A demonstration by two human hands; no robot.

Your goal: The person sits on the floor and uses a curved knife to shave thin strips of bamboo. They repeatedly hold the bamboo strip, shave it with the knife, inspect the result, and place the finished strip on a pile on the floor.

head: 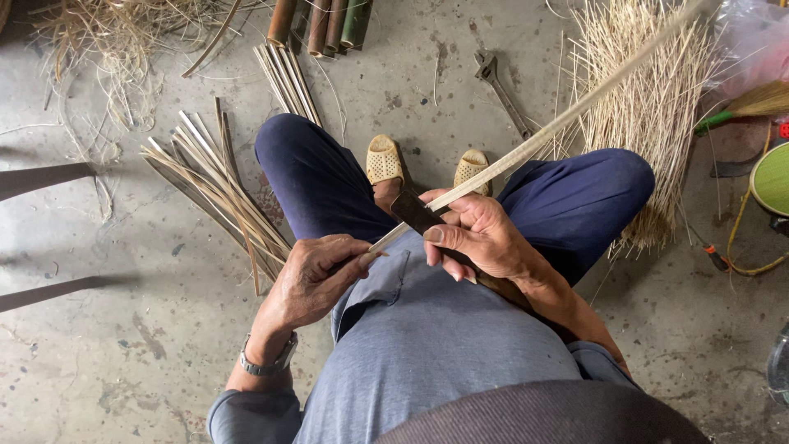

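The person sits low over the grey concrete floor [164, 329], with both knees spread, so the work stays in the free space between the legs in dark blue trousers [320, 177].

The left hand [316, 279] is closed around the near end of a long, thin, pale bamboo strip [567, 117]; thumb and fingers pinch it just where it ends. It seems to be held so in order to keep the strip tight and steady. From there the strip runs up and away over the right knee, toward the top right corner of the view, because it is too long to lie in the lap.

The right hand [481, 238] is closed on a dark, flat knife blade [415, 215]. The blade lies across the strip and touches it, and the thumb presses beside it, probably as a guide for the cutting edge. The handle is hidden inside the fist.

On the floor at the left knee lies a fan of flat split bamboo slats [218, 185], near enough for the left hand. Behind the right knee there is a heap of fine straw-coloured bamboo slivers [649, 115]. Between them, just past the beige woven slippers [385, 160], a grey metal adjustable wrench [501, 90] lies apart. Brown and green bamboo tubes [320, 23] rest at the top edge of the floor.
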